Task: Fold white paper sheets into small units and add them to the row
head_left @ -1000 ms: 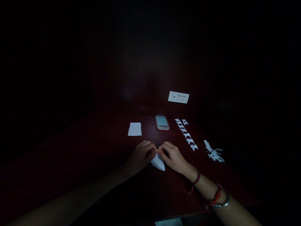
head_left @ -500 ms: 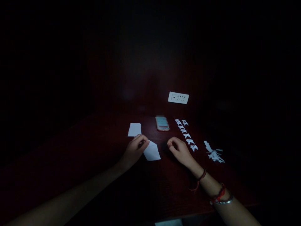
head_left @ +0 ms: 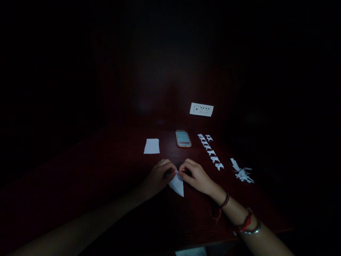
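Note:
A white sheet of paper (head_left: 177,185) hangs between my hands, its lower end narrowing to a point. My left hand (head_left: 161,175), with a ring on one finger, pinches the paper's top edge between thumb and fingers. From the other side, my right hand (head_left: 195,176) is closed in a pinch at the same top edge, its fingertips almost meeting those of the left. Bracelets circle the right wrist and forearm. Beyond the left hand lies a squarish stack of white paper (head_left: 151,146) on the dark red table (head_left: 119,156).
A phone (head_left: 183,138) with a blurred screen lies at the back. Small folded paper pieces (head_left: 210,152) form a row at the right, beside a heap of paper strips (head_left: 243,175). A power socket (head_left: 201,109) is on the wall behind.
My right hand has moved left and taken hold of the paper's top edge. My left hand has shifted right and nearer to me, and the paper has turned, pointing downward.

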Motion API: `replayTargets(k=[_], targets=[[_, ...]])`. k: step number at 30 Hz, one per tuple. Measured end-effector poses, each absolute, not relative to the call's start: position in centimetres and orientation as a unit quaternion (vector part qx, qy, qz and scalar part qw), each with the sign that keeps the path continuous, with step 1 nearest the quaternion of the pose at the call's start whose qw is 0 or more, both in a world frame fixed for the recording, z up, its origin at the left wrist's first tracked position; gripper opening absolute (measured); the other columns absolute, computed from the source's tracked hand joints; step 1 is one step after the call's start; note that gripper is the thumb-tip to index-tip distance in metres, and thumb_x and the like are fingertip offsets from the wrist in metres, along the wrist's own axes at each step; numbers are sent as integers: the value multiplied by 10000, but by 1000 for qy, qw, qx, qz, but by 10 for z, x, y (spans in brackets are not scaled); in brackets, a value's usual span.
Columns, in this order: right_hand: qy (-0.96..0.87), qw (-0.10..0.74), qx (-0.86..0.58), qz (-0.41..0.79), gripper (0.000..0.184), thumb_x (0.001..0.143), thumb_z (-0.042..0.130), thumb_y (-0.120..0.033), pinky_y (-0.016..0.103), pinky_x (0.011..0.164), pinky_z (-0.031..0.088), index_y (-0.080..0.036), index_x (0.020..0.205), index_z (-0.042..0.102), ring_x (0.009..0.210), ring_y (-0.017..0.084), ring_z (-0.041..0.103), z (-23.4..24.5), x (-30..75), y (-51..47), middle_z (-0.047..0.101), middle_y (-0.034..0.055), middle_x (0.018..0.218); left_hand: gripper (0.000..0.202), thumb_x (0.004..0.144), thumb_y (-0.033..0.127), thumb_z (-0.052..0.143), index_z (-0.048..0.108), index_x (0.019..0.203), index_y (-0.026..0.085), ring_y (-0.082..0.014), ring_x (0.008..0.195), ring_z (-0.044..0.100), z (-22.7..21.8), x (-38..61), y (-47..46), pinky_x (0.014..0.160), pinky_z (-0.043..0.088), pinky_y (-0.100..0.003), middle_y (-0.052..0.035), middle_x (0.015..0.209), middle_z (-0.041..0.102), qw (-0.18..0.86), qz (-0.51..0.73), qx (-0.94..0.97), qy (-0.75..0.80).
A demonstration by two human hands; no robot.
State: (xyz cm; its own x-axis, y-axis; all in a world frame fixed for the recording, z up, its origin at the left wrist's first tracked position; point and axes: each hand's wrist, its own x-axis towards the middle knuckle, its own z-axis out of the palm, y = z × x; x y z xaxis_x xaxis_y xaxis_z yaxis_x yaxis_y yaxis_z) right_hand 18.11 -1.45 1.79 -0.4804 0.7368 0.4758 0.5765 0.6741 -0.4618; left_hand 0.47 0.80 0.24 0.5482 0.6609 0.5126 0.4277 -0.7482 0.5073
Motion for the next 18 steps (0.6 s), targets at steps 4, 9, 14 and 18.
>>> replayTargets(k=[4, 9, 14, 18], targets=[[-848, 329, -400, 108, 43, 755, 489, -192, 222, 655, 347, -161, 767, 516, 710, 107, 456, 17, 180, -14, 475, 6, 749, 114, 807, 225, 430, 504, 736, 175, -136, 765, 462, 1, 4, 9, 698, 349, -257, 7, 765, 488, 163, 361, 861, 319], [-847, 332, -402, 104, 54, 760, 459, -154, 216, 642, 346, -159, 726, 501, 689, 102, 445, 18, 180, -14, 460, 2, 728, 98, 788, 209, 444, 512, 729, 172, -136, 745, 466, 4, 5, 10, 682, 355, -256, 8, 747, 497, 159, 365, 858, 325], [-838, 355, -398, 119, 78, 757, 441, -137, 204, 615, 352, -154, 696, 485, 664, 95, 441, 18, 181, -13, 446, 1, 711, 108, 786, 188, 424, 520, 737, 178, -133, 743, 470, 5, 5, 10, 686, 357, -260, 11, 746, 506, 156, 369, 857, 324], [-841, 356, -391, 117, 37, 743, 473, -158, 209, 620, 353, -158, 729, 506, 679, 100, 447, 18, 181, -13, 455, 0, 718, 101, 779, 189, 435, 514, 718, 177, -134, 736, 467, 2, 5, 10, 680, 355, -262, 10, 738, 496, 150, 366, 861, 321]])
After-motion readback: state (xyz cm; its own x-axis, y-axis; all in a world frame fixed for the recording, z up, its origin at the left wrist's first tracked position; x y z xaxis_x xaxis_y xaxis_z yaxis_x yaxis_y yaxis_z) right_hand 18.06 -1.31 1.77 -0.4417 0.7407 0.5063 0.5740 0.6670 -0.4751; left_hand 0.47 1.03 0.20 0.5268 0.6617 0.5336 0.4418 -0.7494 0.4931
